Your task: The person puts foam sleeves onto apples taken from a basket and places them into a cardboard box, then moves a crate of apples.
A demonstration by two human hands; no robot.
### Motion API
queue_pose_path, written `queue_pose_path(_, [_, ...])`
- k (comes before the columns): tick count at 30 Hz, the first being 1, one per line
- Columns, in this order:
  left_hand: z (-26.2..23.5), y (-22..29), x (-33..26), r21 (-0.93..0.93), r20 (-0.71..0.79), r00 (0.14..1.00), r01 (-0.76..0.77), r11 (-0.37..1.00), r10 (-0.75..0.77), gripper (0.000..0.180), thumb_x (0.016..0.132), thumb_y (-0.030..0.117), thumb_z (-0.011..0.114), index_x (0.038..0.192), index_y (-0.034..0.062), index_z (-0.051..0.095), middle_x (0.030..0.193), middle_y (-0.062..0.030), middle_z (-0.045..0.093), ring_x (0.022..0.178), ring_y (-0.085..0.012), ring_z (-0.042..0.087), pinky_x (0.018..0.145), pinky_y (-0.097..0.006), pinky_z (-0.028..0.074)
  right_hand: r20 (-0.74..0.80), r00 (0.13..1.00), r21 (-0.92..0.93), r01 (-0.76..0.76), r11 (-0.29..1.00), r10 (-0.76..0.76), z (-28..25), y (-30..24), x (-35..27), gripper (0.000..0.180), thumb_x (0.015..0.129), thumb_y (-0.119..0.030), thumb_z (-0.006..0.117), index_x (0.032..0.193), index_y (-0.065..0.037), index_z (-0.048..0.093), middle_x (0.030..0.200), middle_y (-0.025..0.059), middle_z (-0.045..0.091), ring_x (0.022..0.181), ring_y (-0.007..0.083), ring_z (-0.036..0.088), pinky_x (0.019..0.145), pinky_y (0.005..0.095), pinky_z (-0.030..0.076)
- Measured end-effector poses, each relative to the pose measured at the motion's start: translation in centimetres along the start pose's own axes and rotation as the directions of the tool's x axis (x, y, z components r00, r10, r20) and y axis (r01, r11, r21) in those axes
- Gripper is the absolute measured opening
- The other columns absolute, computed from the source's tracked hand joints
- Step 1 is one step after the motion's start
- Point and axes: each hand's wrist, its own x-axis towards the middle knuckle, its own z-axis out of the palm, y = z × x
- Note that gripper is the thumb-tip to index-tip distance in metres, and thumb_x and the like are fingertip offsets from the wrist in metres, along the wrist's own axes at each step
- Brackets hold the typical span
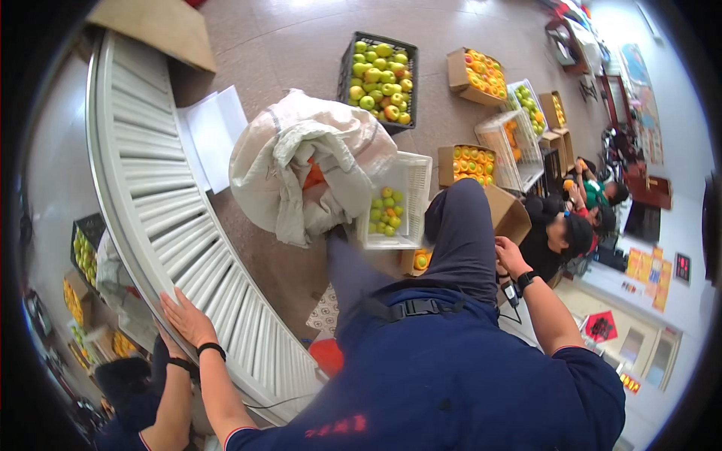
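Note:
My left hand (188,319) lies flat, fingers stretched out, on the glossy edge of a white slatted panel (192,233); it holds nothing. My right hand (512,257), with a dark watch on its wrist, is beside my raised knee. Its fingers are curled, and what they hold, if anything, is hidden. Just below it hangs a small dark device (511,294) with a cable. Ahead of me stands a large white woven sack (259,169), its top bunched around something orange. Against it is a white plastic crate (418,199) with several green apples (387,210).
A black crate (347,75) full of green and reddish apples stands beyond the sack. Boxes of orange fruit (485,74) and a white crate (499,143) are at the right, near several people (553,233). White sheets (214,131) lie beside the panel, whose glossy side reflects the room.

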Motion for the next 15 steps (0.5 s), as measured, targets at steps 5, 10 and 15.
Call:
queue_pose_path(5, [-0.9,1.4,0.2,0.026,0.075,0.996,-0.058,0.998,0.056,0.056,0.097,-0.002,0.044,0.152,0.005,0.034,0.162,-0.0259,0.019,0.15,-0.0383,0.022,0.122,-0.045,0.024,-0.054,0.996,0.16,-0.057,0.985,0.066,3.3,2.5,-3.1,0.04,0.1,-0.014,0.056,0.136,0.004,0.052,0.117,0.0153,0.066,0.095,0.0186,0.065,0.08,0.0317,0.056])
queue_pose_path(10, [-0.8,2.2,0.5,-0.016,0.125,0.989,-0.079,0.997,0.081,0.058,0.097,-0.001,0.046,0.153,0.006,0.033,0.161,-0.0266,0.019,0.151,-0.0386,0.021,0.123,-0.045,0.023,-0.072,0.983,0.231,-0.145,0.962,0.166,7.3,7.9,-5.1,0.042,0.097,-0.014,0.057,0.135,0.004,0.054,0.112,0.014,0.069,0.087,0.0181,0.067,0.078,0.0314,0.055])
queue_pose_path(15, [0.4,1.7,0.4,0.158,0.137,0.991,-0.029,0.987,0.007,0.057,0.101,0.001,0.044,0.155,0.0088,0.03,0.161,-0.0265,0.02,0.15,-0.0388,0.023,0.123,-0.044,0.026,-0.005,0.975,0.221,-0.215,0.951,0.222,11.0,7.6,-8.1,0.042,0.097,-0.015,0.056,0.134,0.004,0.054,0.114,0.0152,0.07,0.09,0.0202,0.068,0.08,0.0326,0.055])
